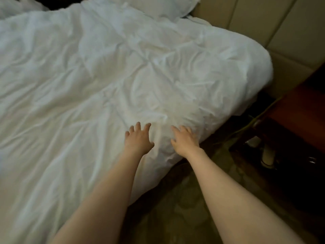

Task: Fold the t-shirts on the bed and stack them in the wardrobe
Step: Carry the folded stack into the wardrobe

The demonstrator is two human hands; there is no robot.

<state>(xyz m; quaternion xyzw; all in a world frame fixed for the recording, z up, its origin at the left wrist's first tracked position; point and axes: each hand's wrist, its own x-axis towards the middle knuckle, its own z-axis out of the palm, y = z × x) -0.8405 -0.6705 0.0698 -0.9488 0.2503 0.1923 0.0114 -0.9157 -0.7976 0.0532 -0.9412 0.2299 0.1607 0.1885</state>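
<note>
A bed with a rumpled white duvet [105, 76] fills most of the view. No t-shirt shows anywhere on it. My left hand [138, 139] lies palm down on the duvet near the bed's right edge, fingers spread and holding nothing. My right hand [184, 140] rests beside it, a hand's width to the right, also flat with its fingers apart, close to where the duvet drops over the edge. Both bare forearms reach in from the bottom of the frame.
A white pillow [158, 6] lies at the head of the bed. A beige padded headboard wall [281, 29] stands at the top right. A dark reddish wooden nightstand [299, 117] sits right of the bed, with a cable [260, 115] beside it. Patterned carpet [175, 199] lies below.
</note>
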